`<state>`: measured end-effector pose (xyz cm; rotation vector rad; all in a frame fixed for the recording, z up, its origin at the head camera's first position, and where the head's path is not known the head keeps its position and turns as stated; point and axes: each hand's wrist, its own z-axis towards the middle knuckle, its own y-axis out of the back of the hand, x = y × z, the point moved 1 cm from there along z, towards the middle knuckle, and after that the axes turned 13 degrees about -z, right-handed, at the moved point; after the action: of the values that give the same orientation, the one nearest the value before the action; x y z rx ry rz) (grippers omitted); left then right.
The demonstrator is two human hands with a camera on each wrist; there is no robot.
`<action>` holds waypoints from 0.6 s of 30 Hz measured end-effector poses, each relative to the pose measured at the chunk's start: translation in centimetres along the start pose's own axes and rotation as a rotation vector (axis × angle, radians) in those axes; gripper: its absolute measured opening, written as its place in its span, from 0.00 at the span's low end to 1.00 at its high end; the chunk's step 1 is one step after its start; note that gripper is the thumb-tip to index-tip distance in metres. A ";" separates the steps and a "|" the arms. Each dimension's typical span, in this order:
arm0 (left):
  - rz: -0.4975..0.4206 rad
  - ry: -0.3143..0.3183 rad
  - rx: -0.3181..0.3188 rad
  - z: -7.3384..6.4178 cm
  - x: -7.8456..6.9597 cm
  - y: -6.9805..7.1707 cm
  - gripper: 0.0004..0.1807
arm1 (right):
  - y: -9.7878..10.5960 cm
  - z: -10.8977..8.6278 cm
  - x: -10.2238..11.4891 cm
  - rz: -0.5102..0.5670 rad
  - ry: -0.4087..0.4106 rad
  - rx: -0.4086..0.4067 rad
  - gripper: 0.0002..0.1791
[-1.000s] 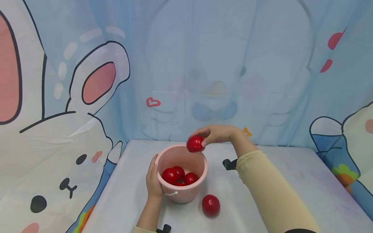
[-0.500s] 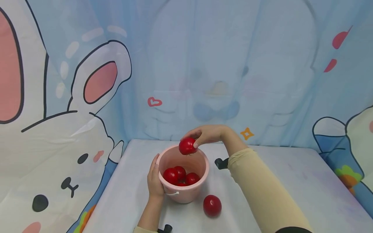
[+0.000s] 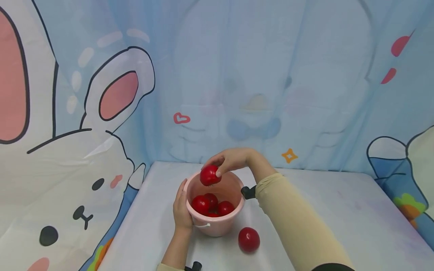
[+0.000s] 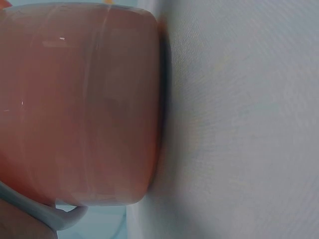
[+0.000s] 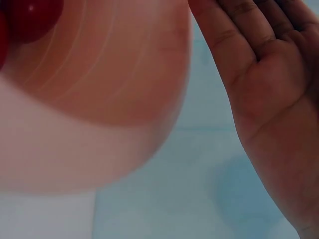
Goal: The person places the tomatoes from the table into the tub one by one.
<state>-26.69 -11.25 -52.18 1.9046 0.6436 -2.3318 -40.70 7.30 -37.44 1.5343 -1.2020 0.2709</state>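
Note:
In the head view, a pink bucket [image 3: 218, 227] stands on the white-covered table with several red tomatoes [image 3: 200, 204] at its bottom. My left hand [image 3: 182, 211] lies against the bucket's left side, fingers stretched along the wall up to the rim. Over the bucket's mouth, toward its far left rim, my right hand [image 3: 230, 159] pinches another tomato [image 3: 208, 175] from above. That held tomato is out of sight in the right wrist view, where my palm [image 5: 279, 94] shows beside the bucket. One more tomato [image 3: 249, 239] sits on the table, front right of the bucket.
A white handle [image 4: 55, 215] hangs by the bucket's side in the left wrist view. The white table [image 3: 325, 203] extends to the right. Behind it hangs a blue curtain [image 3: 217, 82] with cartoon prints, and a printed rabbit [image 3: 64, 180] covers the left side.
My right hand has carried its tomato left and slightly down, from over the bucket's right rim to over its mouth. The left hand stays against the bucket, and the view has shifted slightly.

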 end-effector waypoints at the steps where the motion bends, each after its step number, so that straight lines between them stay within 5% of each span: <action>1: -0.004 0.002 0.001 0.0 0.0 0.0 0.23 | -0.1 0.2 0.0 -0.010 -0.003 0.006 0.34; 18: -0.012 -0.014 0.028 0.0 0.1 0.3 0.24 | -2.0 2.9 0.3 -0.142 -0.121 0.075 0.28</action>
<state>-26.61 -11.48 -52.34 1.8992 0.6258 -2.3714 -40.23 4.47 -39.48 1.7138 -1.1809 0.1317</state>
